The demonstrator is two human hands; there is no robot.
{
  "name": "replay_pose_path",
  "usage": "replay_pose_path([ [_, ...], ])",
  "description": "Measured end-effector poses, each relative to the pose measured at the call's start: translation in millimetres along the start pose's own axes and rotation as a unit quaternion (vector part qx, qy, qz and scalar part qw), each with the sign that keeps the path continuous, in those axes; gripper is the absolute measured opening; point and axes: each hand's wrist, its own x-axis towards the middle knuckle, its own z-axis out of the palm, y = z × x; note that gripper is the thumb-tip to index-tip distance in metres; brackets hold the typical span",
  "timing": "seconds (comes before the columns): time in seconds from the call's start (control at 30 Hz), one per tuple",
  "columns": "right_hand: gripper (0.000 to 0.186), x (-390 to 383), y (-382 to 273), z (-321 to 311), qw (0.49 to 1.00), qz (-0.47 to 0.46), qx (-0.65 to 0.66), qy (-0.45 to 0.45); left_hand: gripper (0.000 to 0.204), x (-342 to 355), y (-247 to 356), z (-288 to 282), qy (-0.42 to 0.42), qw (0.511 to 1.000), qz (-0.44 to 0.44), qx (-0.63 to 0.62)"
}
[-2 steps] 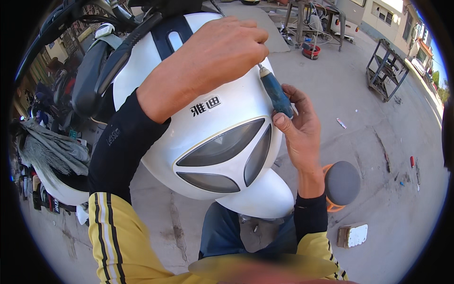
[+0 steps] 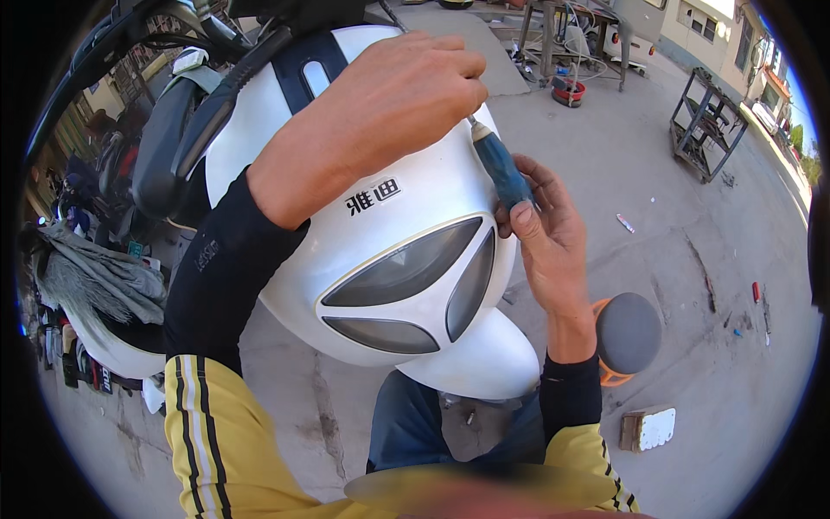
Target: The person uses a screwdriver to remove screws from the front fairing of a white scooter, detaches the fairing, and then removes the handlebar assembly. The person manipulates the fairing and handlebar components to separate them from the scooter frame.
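Note:
In front of me is a white scooter front [image 2: 432, 186] with three dark, leaf-shaped lamp lenses. My right hand [image 2: 553, 233] is closed on the blue handle of a screwdriver [image 2: 497, 160], its thumb lying over the handle's butt end. The handle tilts up and left beside the scooter's right edge. Its thin shaft runs out of sight beneath my left hand [image 2: 424, 82], whose fingers are curled at the top of the white panel. Those fingertips are hidden, so what they pinch cannot be made out.
A round grey-topped stool [image 2: 628, 333] with orange legs stands right of my forearm, and a small box [image 2: 647, 430] lies below it. Farther off are a metal cart [image 2: 707, 130], a workbench [image 2: 575, 22] and a red bowl [image 2: 567, 92]. Another scooter [image 2: 112, 337] stands at left.
The right thumb has shifted onto the butt end of the screwdriver handle, and the fingers behind it have moved slightly. My left hand has hardly moved.

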Motion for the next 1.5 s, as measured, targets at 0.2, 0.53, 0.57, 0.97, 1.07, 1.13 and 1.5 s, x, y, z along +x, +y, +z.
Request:
replay_pose_path([
  [0.2, 0.051, 5, 0, 5, 0.999, 0.026, 0.048, 0.002, 0.017, -2, -2, -6, 0.017, 1.000, 0.013, -0.016],
  [0.53, 0.050, 5, -13, -7, 0.995, 0.079, 0.043, -0.032, 0.020, -2, 1, -9, -0.020, 1.000, 0.011, -0.016],
  [0.57, 0.051, 5, -15, -8, 0.987, 0.151, 0.059, -0.018, 0.020, -2, 1, -10, -0.020, 1.000, 0.010, -0.013],
  [0.97, 0.055, 2, 5, 4, 0.997, -0.056, -0.047, -0.013, 0.017, -3, 1, -5, -0.017, 0.999, 0.006, -0.048],
  [1.07, 0.053, -2, -11, -3, 0.999, 0.046, -0.003, -0.027, 0.018, -6, 2, -8, -0.021, 0.997, -0.015, -0.076],
  [1.13, 0.051, 0, -12, -3, 0.996, 0.084, 0.018, -0.030, 0.018, -7, 0, -9, -0.017, 0.996, -0.011, -0.087],
  [1.5, 0.047, 1, 0, 2, 0.977, -0.127, -0.170, -0.021, 0.018, -2, 2, -8, -0.048, 0.992, 0.007, -0.113],
])
